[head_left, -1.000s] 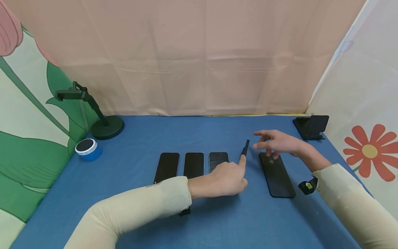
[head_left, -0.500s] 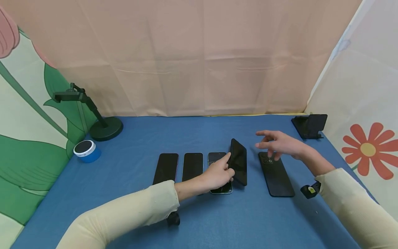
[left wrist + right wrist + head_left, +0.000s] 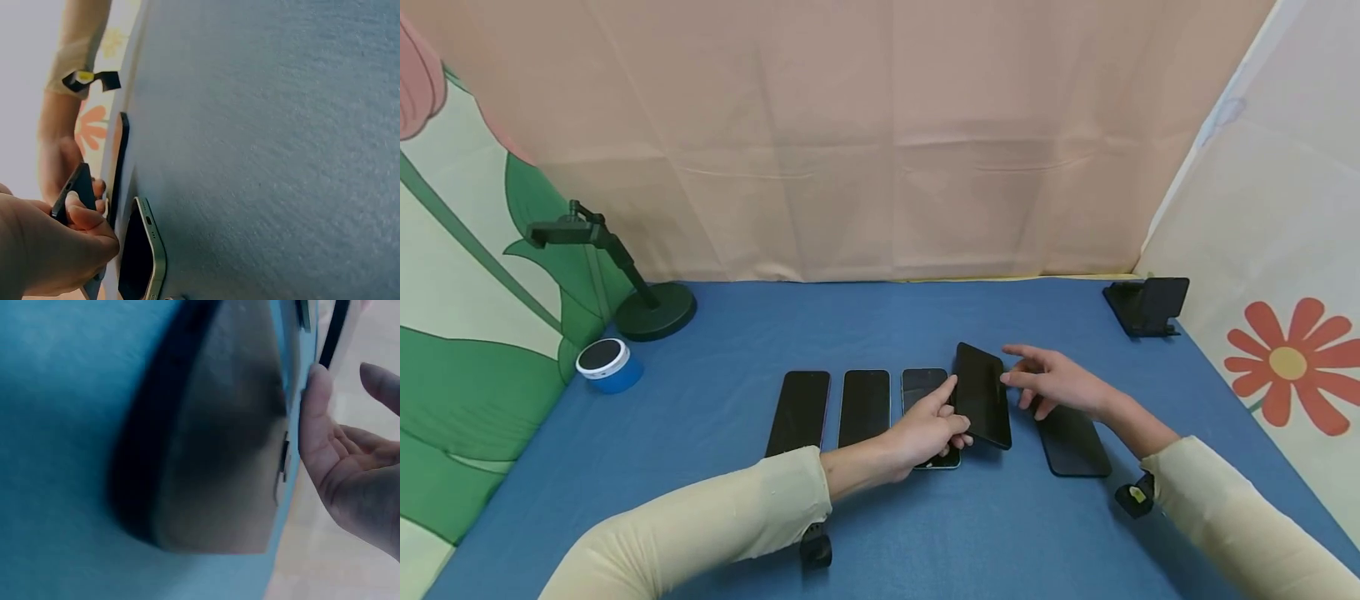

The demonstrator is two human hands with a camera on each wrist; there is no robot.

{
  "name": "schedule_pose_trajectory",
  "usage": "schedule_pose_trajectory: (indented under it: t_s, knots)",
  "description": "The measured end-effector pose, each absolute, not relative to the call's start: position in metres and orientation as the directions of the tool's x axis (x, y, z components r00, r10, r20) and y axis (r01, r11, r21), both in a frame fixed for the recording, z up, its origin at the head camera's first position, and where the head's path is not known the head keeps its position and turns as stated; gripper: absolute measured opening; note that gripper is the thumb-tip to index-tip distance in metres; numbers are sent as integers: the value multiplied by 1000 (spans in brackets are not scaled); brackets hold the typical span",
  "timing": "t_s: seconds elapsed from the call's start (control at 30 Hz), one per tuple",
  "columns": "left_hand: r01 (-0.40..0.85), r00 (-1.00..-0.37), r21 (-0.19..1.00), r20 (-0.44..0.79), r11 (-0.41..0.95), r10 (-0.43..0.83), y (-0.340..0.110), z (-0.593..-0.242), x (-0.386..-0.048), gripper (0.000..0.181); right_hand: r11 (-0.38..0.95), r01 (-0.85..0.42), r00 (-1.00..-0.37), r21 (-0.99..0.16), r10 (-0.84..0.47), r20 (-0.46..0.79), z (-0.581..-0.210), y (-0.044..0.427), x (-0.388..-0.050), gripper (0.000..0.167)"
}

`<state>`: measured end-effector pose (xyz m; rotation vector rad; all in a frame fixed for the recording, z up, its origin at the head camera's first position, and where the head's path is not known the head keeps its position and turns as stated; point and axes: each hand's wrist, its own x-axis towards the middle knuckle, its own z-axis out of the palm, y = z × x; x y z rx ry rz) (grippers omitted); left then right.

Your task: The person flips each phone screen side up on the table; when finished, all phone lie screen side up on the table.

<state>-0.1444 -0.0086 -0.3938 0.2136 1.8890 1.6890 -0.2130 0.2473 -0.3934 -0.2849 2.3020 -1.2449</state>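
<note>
The black phone (image 3: 983, 396) is up off its back, tilted on edge just above the tabletop (image 3: 880, 533), right of a row of three. The person's left hand (image 3: 925, 429) has it by the near side, its grip pinching the edge between thumb and fingers. The right hand (image 3: 1056, 383) is at the opposite edge, its grip loose with thumb and fingers apart; from here I can't tell whether a fingertip touches the phone.

Under that right hand a dark phone (image 3: 1075, 446) lies flat, partly hidden. On the other side, the pale-edged phone (image 3: 923, 382) lies beneath the left hand, then the middle phone (image 3: 865, 404) and the end phone (image 3: 800, 408), each with a dark screen facing up.

Farther off, a small black stand (image 3: 1150, 307) sits at the back right corner; at the far left are a round-based stand (image 3: 657, 310) and a blue tub (image 3: 613, 372) near it.
</note>
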Motion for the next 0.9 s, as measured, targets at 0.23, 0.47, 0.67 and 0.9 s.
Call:
schedule_pose_trajectory:
  t_s: [0.23,0.47,0.67,0.9]
  knots:
    - [-245,-815,956,-293,161,500,-5,-393,-145,74,467,112,-868,-877,-384,-315,-399,249,-213,78]
    - [-186,-809,968,-249,170,532,-5,-390,-143,77,386,126,-893,-914,-358,-274,-398,250,-213,80]
    - [-150,-808,963,-249,222,534,-6,-387,-141,85,400,126,-890,-908,-359,-282,-391,251,-213,82]
    - [-203,-786,936,-330,287,522,-4,-383,-141,92,431,145,-855,-891,-399,-332,-388,250,-214,84]
